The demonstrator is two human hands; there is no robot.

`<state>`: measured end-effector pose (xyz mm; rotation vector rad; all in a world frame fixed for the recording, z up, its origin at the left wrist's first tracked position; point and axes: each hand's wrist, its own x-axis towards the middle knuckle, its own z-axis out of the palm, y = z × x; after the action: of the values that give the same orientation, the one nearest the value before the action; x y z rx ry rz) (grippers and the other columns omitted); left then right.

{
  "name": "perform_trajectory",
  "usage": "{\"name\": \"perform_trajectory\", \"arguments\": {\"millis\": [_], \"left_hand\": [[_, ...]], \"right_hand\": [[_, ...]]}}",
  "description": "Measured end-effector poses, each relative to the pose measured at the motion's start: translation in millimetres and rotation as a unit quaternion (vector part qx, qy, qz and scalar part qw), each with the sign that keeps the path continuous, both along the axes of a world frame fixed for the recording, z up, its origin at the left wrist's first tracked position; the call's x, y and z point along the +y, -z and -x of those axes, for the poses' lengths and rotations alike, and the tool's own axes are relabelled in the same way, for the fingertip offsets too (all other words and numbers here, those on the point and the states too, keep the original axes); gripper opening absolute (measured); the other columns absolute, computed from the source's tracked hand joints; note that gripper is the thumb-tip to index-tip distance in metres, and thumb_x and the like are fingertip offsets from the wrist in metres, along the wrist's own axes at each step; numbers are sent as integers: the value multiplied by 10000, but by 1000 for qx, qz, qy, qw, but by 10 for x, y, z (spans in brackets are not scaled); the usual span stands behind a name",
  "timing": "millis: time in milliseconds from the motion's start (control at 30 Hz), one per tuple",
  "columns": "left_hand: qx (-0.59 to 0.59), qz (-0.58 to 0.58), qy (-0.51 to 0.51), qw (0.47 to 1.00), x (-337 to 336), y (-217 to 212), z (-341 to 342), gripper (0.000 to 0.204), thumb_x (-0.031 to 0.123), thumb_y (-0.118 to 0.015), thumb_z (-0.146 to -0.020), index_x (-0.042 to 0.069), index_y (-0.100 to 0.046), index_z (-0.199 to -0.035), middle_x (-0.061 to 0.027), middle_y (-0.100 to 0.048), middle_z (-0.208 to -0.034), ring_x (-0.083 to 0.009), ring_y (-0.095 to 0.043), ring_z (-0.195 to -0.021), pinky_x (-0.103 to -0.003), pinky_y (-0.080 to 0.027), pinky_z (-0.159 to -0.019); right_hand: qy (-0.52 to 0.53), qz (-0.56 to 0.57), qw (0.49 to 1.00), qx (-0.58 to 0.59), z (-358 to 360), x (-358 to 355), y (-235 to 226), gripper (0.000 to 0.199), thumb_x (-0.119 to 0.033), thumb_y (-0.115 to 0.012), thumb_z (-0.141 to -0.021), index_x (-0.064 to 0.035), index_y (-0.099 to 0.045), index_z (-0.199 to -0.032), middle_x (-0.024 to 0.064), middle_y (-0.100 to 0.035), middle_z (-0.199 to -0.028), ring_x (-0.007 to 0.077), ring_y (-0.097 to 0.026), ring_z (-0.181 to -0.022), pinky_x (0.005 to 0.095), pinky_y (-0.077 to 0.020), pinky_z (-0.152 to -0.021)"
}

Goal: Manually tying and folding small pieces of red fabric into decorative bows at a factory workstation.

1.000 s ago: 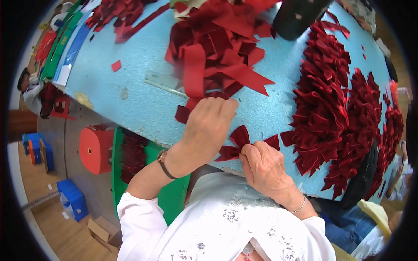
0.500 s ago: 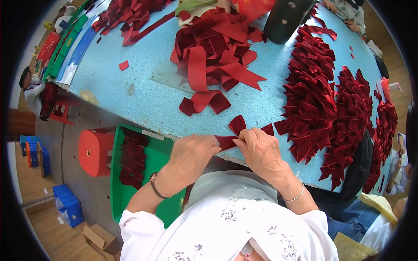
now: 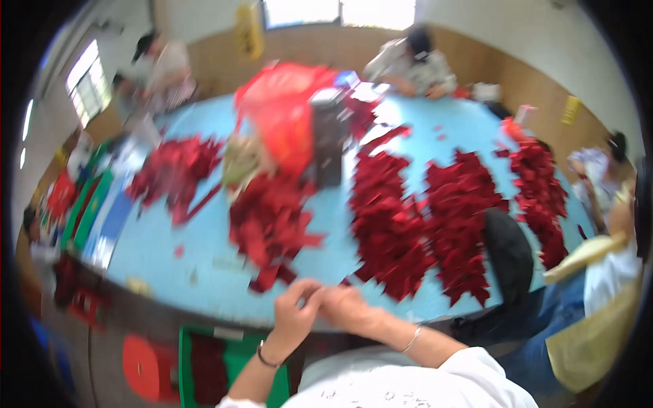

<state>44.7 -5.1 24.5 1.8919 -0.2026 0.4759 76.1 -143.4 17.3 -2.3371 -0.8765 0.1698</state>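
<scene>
My left hand [image 3: 296, 311] and my right hand [image 3: 345, 309] meet at the table's near edge, fingers pinched together and blurred. They close on a piece of dark red velvet ribbon, almost wholly hidden behind the fingers; a small dark red tip [image 3: 346, 280] shows just past my right hand. Beyond my left hand lies a loose heap of red ribbon strips [image 3: 266, 221]. To the right of my hands, a long row of folded dark red ribbon pieces [image 3: 388, 228] is piled up, with a second row [image 3: 462, 228] beside it.
On the blue table [image 3: 204, 262] stand a dark cylindrical container [image 3: 329, 139] and a red plastic bag [image 3: 279, 112]. Below the edge are a green bin [image 3: 238, 357] and a red stool [image 3: 145, 367]. A black rounded object [image 3: 510, 255] stands right; people sit around the table.
My view has tilted up, bringing in the far wall, windows and people. My hands have drawn together, left fingers now touching right, and the ribbon stretched between them is mostly hidden.
</scene>
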Motion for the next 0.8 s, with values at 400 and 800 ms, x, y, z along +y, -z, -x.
{"name": "perform_trajectory", "arguments": {"millis": [400,800], "left_hand": [[5,181,23,983,-173,361,-183,54,15,-608,-843,-9,-569,-870,-7,-580,-720,-56,-532,-617,-195,-430,-559],[47,-2,0,999,155,611,-304,97,74,-587,-846,-18,-566,-826,-95,-600,-669,-178,-576,-565,-297,-448,-523]], "right_hand": [[-68,-8,994,-83,-131,-40,399,140,-138,-525,-822,-8,-548,-869,184,-614,-810,355,-609,-780,446,-464,-627],[-39,-1,996,-85,-104,26,271,181,-173,-480,-861,-6,-545,-835,202,-617,-750,367,-619,-723,455,-470,-610]]}}
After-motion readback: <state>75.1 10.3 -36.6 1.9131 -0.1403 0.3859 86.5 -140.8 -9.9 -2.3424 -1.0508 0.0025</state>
